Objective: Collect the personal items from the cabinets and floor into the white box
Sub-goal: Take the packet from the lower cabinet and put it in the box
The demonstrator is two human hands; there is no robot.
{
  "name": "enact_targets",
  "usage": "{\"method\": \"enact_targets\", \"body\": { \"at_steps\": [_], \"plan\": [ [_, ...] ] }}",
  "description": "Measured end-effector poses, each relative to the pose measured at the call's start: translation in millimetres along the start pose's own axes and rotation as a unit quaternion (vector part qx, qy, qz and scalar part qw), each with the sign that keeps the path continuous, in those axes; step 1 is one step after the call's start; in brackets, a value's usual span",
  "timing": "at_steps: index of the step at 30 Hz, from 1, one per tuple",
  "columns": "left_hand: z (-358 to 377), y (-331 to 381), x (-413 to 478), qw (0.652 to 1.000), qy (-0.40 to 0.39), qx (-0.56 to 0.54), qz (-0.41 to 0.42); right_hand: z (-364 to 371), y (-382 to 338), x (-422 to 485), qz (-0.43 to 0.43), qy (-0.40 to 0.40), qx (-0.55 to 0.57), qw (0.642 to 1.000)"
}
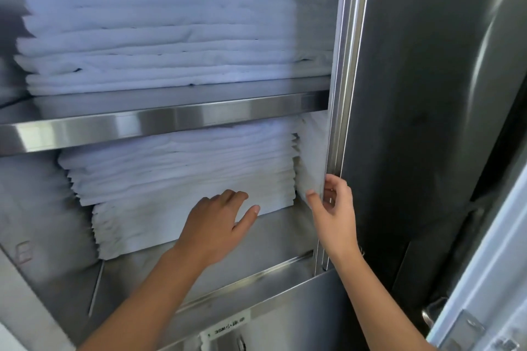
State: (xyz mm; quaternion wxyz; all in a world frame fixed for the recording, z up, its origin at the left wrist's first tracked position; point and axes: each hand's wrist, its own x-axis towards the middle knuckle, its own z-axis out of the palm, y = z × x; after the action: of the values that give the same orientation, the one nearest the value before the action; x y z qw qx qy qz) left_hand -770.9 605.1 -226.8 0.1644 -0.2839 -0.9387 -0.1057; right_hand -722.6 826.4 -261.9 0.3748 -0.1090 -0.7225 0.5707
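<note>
You're at the open steel cabinet (42, 208). Your left hand (219, 222) lies flat and relaxed, fingers straight, against the front of the lower stack of folded white linen (182, 174). Your right hand (333, 208) curls round the edge of the door (413, 122), thumb inside. Above the shelf (171, 120) sits the upper stack (171, 37).

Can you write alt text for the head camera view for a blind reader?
A person's left hand touches the lower stack of folded white linens in a steel cabinet, while the right hand grips the door edge. An upper stack rests on the shelf above.
</note>
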Motion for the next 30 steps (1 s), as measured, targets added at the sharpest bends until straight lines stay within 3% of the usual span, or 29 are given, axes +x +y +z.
{"method": "enact_targets", "body": {
  "at_steps": [16, 30],
  "plan": [
    [-32, -40, -114, 0.993, 0.043, 0.02, -0.105, 65, -36, -79, -0.015, -0.111, 0.092, 0.989],
    [-102, -98, -215, 0.987, 0.092, 0.002, -0.131, 136, -88, -160, -0.002, -0.163, 0.049, 0.985]
  ]
}}
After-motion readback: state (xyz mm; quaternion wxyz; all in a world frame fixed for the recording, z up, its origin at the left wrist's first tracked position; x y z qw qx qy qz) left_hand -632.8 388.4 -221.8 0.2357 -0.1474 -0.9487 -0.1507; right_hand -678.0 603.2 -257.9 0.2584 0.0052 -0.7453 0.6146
